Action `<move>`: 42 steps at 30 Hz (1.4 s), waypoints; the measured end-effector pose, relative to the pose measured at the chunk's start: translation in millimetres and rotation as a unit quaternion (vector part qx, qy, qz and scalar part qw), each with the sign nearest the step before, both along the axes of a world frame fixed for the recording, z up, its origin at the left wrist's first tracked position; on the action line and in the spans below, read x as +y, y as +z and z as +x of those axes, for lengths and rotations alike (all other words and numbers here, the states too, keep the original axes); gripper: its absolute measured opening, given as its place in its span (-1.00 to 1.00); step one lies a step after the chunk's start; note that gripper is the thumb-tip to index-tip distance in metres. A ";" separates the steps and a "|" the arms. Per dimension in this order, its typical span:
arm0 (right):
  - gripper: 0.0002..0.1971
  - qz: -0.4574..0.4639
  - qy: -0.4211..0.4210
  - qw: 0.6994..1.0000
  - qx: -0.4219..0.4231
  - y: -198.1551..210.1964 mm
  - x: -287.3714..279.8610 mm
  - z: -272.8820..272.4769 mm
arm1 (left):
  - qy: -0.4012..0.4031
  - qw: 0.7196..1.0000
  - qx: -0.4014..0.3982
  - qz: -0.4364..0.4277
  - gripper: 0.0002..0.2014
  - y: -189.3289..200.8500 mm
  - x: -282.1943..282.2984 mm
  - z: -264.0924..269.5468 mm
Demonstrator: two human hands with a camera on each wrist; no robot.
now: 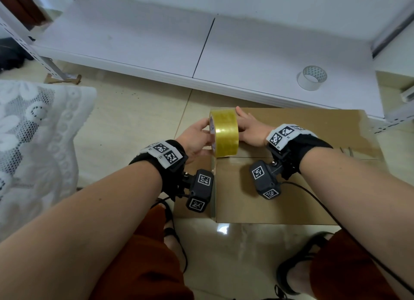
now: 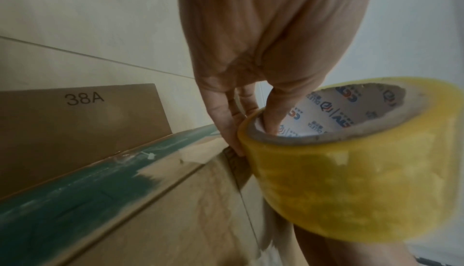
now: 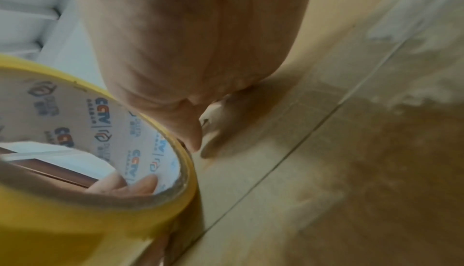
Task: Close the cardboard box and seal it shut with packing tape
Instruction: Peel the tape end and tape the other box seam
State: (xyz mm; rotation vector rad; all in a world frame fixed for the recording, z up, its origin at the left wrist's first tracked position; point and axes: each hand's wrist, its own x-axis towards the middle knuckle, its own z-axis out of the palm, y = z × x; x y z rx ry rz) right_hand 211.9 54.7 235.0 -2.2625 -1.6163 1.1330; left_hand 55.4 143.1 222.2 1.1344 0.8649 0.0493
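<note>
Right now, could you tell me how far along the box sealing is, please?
Done: the cardboard box has its top flaps folded flat, meeting at a centre seam. In hand: the left hand holds the yellow packing tape roll, thumb inside the core, standing on edge at the box's left end of the seam; the right hand rests flat on the lid beside it. Left: running tape along the seam; whether any is stuck down yet is unclear.

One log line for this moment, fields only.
box: brown cardboard box, flaps closed | tape: yellow tape roll upright on left edge | left hand: grips roll | right hand: flat on box

Bare box top (image 1: 313,142) beyond roll (image 1: 225,132)
</note>
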 end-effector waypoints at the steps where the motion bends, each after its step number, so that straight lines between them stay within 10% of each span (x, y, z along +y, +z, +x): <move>1: -0.46 0.006 0.003 1.000 -0.003 -2.0 0.2 0.6 | -0.002 1.000 -0.002 -0.001 -0.51 -0.6 -0.1 -0.2; 19: -0.51 0.038 0.014 0.998 -0.056 -8.2 -0.4 -4.4 | -0.015 0.997 -0.048 -0.054 -0.35 2.2 -10.5 -8.2; 27: -0.48 0.007 0.049 0.993 -0.103 -10.4 -0.9 -2.6 | 0.122 0.973 0.126 0.148 -0.66 8.1 -37.4 -10.9; 31: -0.50 -0.009 0.058 0.992 -0.112 -6.2 -3.5 -4.6 | 0.056 0.929 0.130 0.343 -0.80 19.5 -54.1 -17.8; 42: -0.37 -0.022 0.015 0.999 -0.044 -4.9 -4.1 -7.2 | 0.066 0.990 -0.037 0.122 -0.68 38.8 -61.9 -28.8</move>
